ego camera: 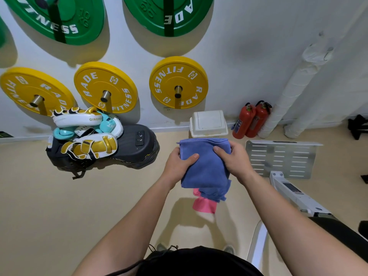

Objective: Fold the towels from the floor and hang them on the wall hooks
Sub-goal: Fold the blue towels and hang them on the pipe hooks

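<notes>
gym floor [79, 206]; white bin [208, 124] lid closed, contents hidden; left hand [179, 166], right hand [236, 162] fingers clamped on blue towel [206, 168].

Both arms are stretched out in front, bare forearms angling in from the bottom corners so the hands nearly meet. Left hand [178, 165] grips one side of the towel [207, 170], thumb lying across the top, fingers out of sight underneath. Right hand [236, 160] pretty much mirrors it on the other side, thumb on top too.
</notes>
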Motion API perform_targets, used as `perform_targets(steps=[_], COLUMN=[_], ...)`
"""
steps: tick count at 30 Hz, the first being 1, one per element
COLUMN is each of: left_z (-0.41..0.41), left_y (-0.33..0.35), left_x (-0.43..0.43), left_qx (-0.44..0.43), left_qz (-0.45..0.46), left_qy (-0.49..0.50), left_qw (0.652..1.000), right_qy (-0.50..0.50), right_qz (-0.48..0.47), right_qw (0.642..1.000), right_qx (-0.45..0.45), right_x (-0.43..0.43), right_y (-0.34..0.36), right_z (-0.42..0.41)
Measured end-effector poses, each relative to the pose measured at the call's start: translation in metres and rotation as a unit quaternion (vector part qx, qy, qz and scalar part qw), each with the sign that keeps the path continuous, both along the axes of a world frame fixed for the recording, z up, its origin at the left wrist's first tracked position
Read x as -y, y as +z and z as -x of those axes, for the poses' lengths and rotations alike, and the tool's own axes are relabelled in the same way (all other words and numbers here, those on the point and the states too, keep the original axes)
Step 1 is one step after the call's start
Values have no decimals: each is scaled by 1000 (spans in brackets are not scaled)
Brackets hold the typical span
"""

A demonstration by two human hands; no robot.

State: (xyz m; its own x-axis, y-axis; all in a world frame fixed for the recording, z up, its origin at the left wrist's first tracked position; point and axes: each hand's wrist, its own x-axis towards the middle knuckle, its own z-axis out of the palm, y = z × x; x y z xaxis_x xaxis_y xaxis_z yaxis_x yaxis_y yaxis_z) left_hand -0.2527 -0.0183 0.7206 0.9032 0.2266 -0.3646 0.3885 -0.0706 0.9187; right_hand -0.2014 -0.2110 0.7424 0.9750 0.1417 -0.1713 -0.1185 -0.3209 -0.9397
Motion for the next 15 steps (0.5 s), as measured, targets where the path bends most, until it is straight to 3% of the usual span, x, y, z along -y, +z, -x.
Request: perform_targets(steps=[3,7,11,15], left_z=[-6,-10,-14,-15], left_y=[6,8,7,5], left_x=[11,25,41,57], left_qx=[36,58,65,40], left_qz=[-6,-6,-36,1], left_qy=[14,16,11,2], left_qw=[999,998,997,999], right_qy=[-17,41,62,44], right_qz=[-38,-172,-140,-81], right_qw=[999,979,969,988], right_qx=[8,-105,-194,-127], right_x=[6,25,56,89], right_y=[-1,-1,-8,5], right_z=[5,14,10,-5])
